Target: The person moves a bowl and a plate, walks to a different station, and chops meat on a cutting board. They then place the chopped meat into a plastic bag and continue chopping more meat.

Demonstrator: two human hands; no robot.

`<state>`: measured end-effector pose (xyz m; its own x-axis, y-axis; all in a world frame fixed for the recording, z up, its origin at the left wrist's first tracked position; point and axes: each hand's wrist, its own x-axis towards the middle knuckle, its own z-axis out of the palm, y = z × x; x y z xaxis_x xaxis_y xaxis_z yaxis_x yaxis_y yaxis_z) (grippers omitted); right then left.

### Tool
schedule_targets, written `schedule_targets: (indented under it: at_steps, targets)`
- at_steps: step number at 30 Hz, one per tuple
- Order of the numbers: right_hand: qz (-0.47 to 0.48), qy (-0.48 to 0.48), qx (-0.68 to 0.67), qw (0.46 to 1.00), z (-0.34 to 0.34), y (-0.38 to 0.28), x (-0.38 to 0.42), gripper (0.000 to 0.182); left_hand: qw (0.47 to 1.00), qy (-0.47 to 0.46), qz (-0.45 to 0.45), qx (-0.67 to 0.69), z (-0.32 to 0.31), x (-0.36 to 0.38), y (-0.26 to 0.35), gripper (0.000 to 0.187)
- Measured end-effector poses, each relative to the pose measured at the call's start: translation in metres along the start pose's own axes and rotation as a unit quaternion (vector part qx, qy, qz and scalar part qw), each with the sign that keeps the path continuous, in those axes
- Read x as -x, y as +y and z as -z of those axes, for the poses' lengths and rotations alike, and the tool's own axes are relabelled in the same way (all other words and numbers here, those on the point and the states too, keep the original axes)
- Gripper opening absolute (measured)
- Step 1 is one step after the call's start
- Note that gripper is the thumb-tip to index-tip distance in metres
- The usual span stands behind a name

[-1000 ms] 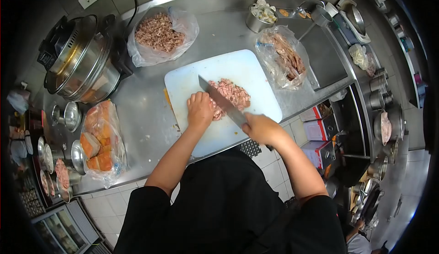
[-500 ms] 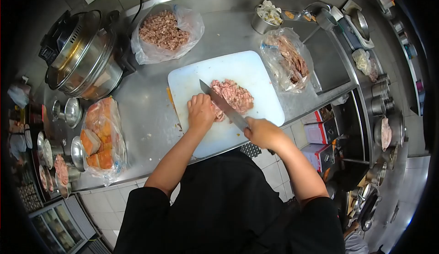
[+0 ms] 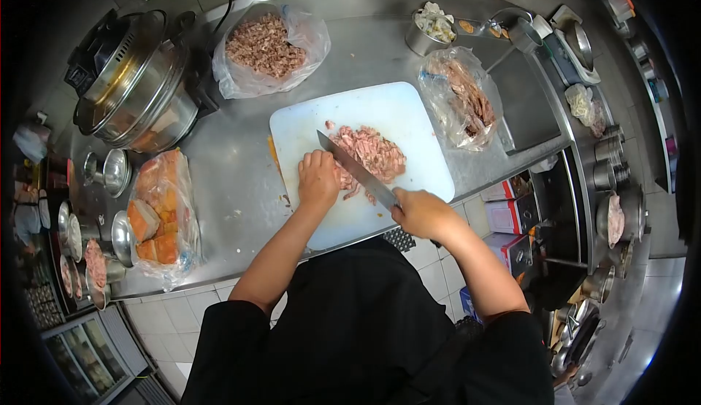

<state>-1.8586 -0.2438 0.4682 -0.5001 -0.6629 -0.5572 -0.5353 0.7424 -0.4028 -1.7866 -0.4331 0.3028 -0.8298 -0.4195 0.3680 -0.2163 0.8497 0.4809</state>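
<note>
My right hand (image 3: pixel 426 214) is wrapped round the handle of a large kitchen knife (image 3: pixel 359 172). The blade slants up and left across a heap of chopped pinkish meat (image 3: pixel 380 153) on a white cutting board (image 3: pixel 303 119). Beside the blade, my left hand (image 3: pixel 319 179) has its fingers curled down on the meat at the heap's left edge. What lies right under those fingertips is mostly hidden. A few strips of meat lie below the blade, and a small bit sits above its tip.
A plastic bag of minced meat (image 3: pixel 264 46) stands behind the board. To the right are a bag of meat strips (image 3: pixel 467 98), a metal pot (image 3: pixel 429 37) and a sink (image 3: pixel 522 106). On the left are bagged orange-skinned chunks (image 3: pixel 159 215) and a glass-bowl cooker (image 3: pixel 139 87).
The knife and both hands have barely moved. A small bit of meat now shows above the blade tip, and more strips show below the blade.
</note>
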Motion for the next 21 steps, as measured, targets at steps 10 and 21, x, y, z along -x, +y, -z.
schedule_targets:
  at_steps: [10,21]
  targets:
    - [0.015,0.079,-0.112,0.990,-0.042,0.009,-0.071,0.030,0.999,-0.009,-0.023,0.029,0.001,0.001,-0.004,0.017]
    - [0.047,0.096,-0.054,0.993,-0.070,0.014,-0.066,0.031,0.999,-0.035,-0.009,0.021,0.005,0.008,-0.003,0.015]
